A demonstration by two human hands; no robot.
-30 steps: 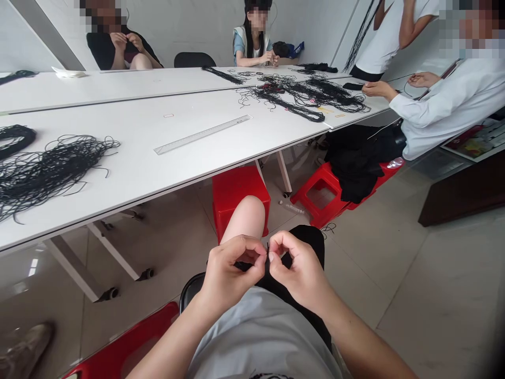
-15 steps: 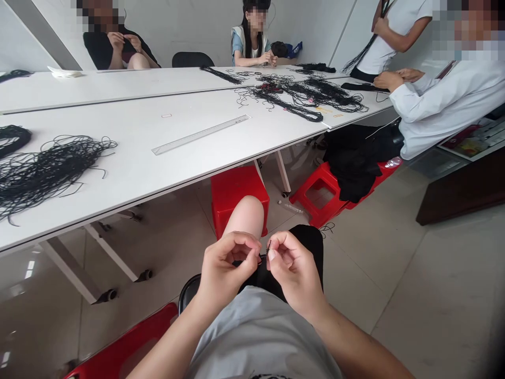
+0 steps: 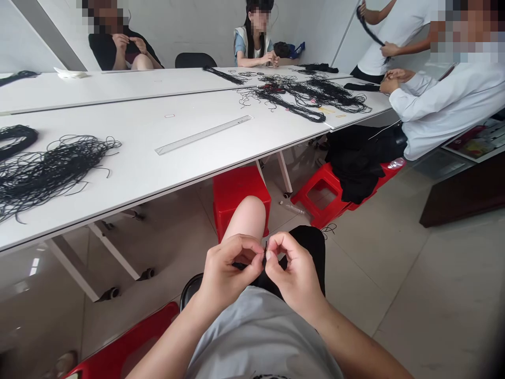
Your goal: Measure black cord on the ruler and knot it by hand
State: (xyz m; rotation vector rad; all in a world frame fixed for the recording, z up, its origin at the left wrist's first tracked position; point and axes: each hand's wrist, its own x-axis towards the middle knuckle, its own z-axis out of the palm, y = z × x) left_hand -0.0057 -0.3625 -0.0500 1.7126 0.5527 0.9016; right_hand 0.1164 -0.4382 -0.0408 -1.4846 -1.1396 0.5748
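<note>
Black cord rises as a short, thin end between the person's two hands, right at the fingertips, above the dark shorts on the lap. The left hand and the right hand are both curled, each pinching the cord between thumb and forefinger, their tips almost meeting. Beyond the bare knee, a red stool stands under the white table, which carries a loose heap of black cords and a clear ruler. Farther along, a seated co-worker's hands are together near the table edge.
</note>
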